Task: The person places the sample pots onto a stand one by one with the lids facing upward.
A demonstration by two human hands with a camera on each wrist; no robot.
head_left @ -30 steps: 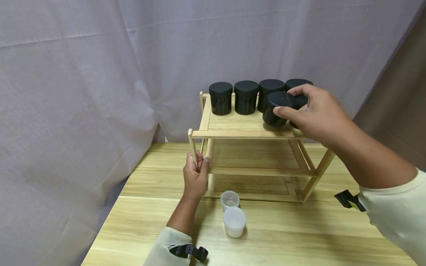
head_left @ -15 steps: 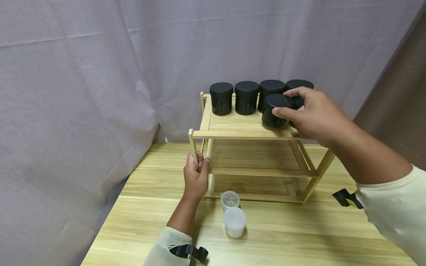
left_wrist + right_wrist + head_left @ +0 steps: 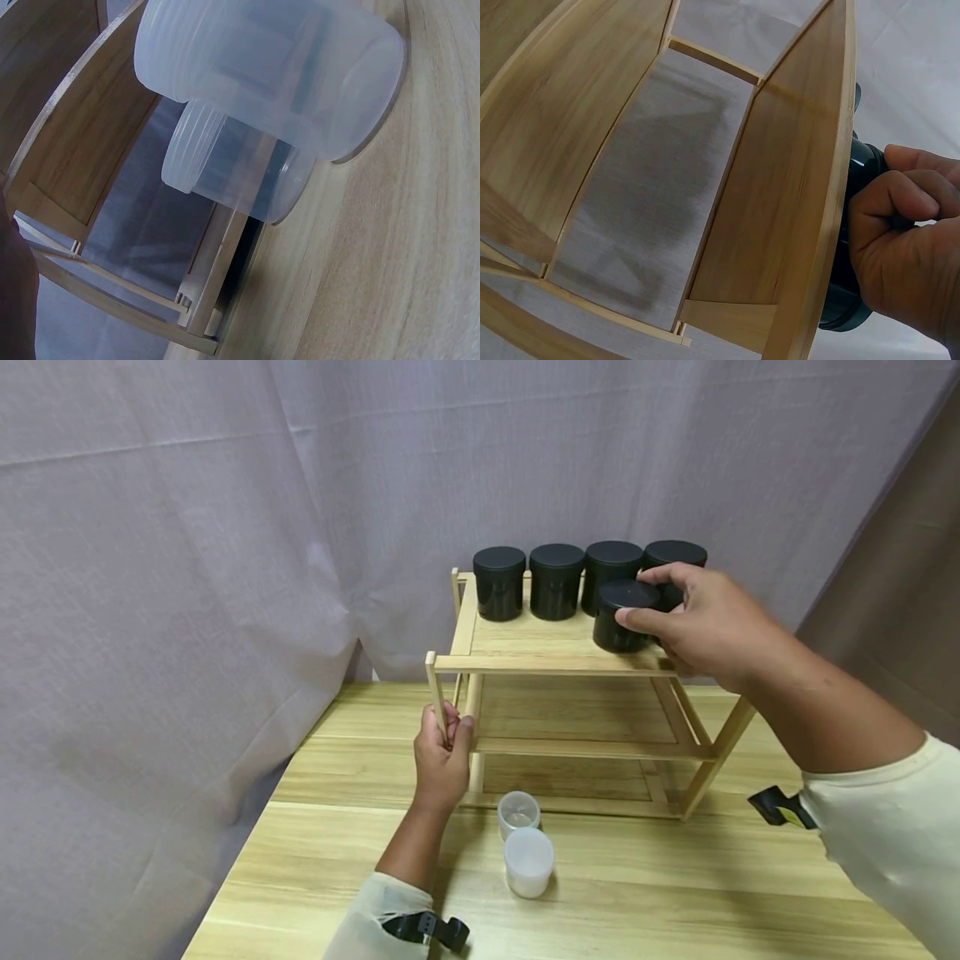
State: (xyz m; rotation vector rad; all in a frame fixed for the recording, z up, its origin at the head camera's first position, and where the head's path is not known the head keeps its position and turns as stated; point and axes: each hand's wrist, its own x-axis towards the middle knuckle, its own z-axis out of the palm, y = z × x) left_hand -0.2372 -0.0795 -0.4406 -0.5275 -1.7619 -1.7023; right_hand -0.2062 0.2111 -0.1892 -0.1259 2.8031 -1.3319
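Fingers of your right hand are wrapping the lid of a black jar standing right of centre on the wooden rack's top shelf, a rigid, smooth, probably light thing best gripped around its lid, while your left hand is clutching the rack's front-left post.

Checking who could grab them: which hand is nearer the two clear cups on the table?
Left. The left hand grips the rack's front post just beside the clear cups; the right hand holds a black jar on the top shelf.
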